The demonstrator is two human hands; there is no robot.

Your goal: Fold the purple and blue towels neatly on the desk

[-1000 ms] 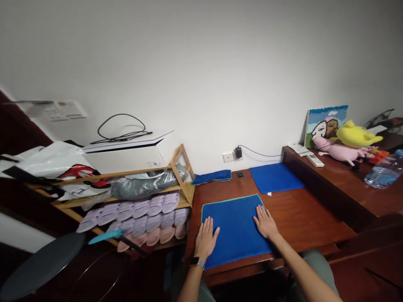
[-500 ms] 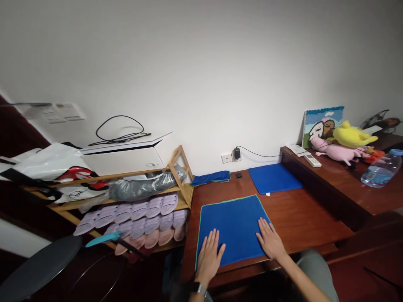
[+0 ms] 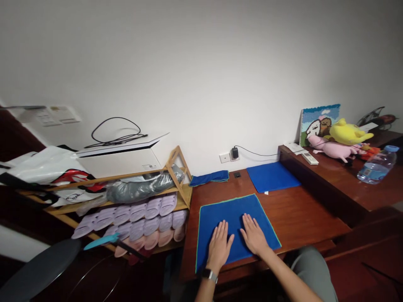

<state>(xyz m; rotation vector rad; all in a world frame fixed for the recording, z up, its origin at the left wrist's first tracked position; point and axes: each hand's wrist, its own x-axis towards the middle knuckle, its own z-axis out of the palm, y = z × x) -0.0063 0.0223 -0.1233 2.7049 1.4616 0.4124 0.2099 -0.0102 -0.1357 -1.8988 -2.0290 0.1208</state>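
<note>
A blue cloth with a green edge point(image 3: 233, 209) is spread on the brown wooden table point(image 3: 292, 226). On its left part my left hand point(image 3: 219, 245) lies palm down, fingers stretched out. My right hand point(image 3: 253, 235) rests palm down nearer the cloth's middle, its fingers also extended. A small space of cloth separates the two hands. Neither hand holds anything. Behind, a folded blue cloth point(image 3: 210, 178) lies by the wall, and another blue cloth point(image 3: 273, 177) lies flat at the back right.
A wooden rack point(image 3: 185, 193) with slippers and a white box point(image 3: 122, 162) stands left. On the raised surface at right are plush toys point(image 3: 349, 133), a remote point(image 3: 310, 158) and a water bottle point(image 3: 376, 167). A black plug point(image 3: 234, 152) sits in the wall socket.
My right hand has moved left, from the cloth's right edge towards its middle. My left hand has shifted slightly right and up. The camera view has shifted a little.
</note>
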